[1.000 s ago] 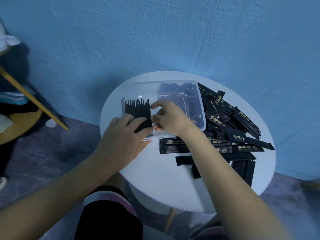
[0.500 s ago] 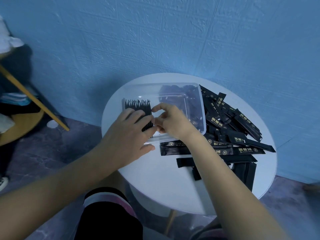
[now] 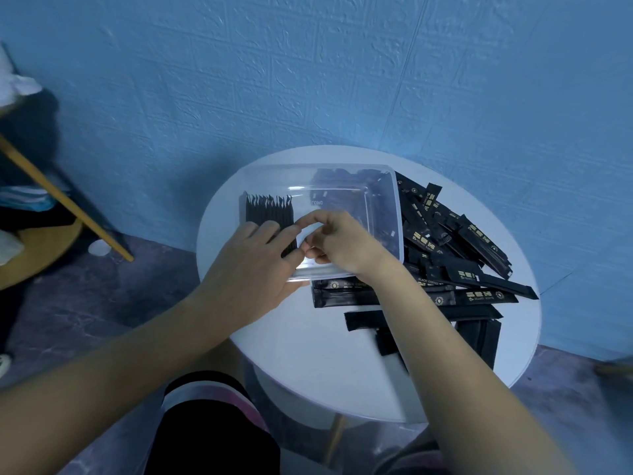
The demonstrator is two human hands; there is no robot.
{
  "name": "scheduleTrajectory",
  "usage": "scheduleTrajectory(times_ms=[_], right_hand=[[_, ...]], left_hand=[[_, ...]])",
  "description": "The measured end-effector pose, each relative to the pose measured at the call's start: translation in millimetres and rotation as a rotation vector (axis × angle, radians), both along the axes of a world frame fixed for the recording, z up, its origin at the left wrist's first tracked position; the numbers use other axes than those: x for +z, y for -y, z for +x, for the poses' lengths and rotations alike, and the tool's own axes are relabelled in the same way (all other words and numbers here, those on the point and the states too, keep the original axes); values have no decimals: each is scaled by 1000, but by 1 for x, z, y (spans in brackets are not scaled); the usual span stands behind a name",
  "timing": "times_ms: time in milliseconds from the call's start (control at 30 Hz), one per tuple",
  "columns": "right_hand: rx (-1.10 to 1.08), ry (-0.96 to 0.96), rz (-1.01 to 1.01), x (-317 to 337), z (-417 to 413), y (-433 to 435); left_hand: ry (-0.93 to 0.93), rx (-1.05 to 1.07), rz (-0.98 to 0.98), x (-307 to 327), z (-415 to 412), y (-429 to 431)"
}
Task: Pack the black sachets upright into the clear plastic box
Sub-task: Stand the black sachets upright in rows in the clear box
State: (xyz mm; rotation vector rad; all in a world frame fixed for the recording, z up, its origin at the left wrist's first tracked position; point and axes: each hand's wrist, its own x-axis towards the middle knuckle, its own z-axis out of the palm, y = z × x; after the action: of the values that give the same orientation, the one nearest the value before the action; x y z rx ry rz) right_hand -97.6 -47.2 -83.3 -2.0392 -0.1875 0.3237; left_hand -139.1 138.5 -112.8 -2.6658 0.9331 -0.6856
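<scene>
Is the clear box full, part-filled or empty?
Part-filled: in the clear box, upright sachets line only the left end; bare bottom shows beside.

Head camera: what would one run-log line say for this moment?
left hand: fingers flat against upright black sachets | right hand: curled beside them, inside clear plastic box | loose sachets: piled right of box

Head view, looking steeply down (close), over table (image 3: 308,354)

The box (image 3: 399,214) is clear, glossy plastic, with highlights on its rim. The sachets (image 3: 472,275) look like matt black film with gold print. The desk (image 3: 308,354) is smooth, white and faintly shiny. The wall (image 3: 308,80), upper frame, is rough, embossed blue. The pole (image 3: 68,201), left, looks wooden.
</scene>
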Motion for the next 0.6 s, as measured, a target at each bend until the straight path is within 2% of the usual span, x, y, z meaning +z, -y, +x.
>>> scheduleTrajectory(times_ms=[267, 400, 500, 600], right_hand=[[-46, 89, -33, -2, -6, 9], [-70, 237, -34, 6, -23, 24], [-109, 361, 63, 17, -49, 38], [-87, 438, -25, 24, -77, 54]], left_hand=[[65, -41, -59, -5, 0, 1], [50, -32, -66, -6, 0, 0], [48, -27, -66, -6, 1, 1], [33, -13, -57, -4, 1, 2]])
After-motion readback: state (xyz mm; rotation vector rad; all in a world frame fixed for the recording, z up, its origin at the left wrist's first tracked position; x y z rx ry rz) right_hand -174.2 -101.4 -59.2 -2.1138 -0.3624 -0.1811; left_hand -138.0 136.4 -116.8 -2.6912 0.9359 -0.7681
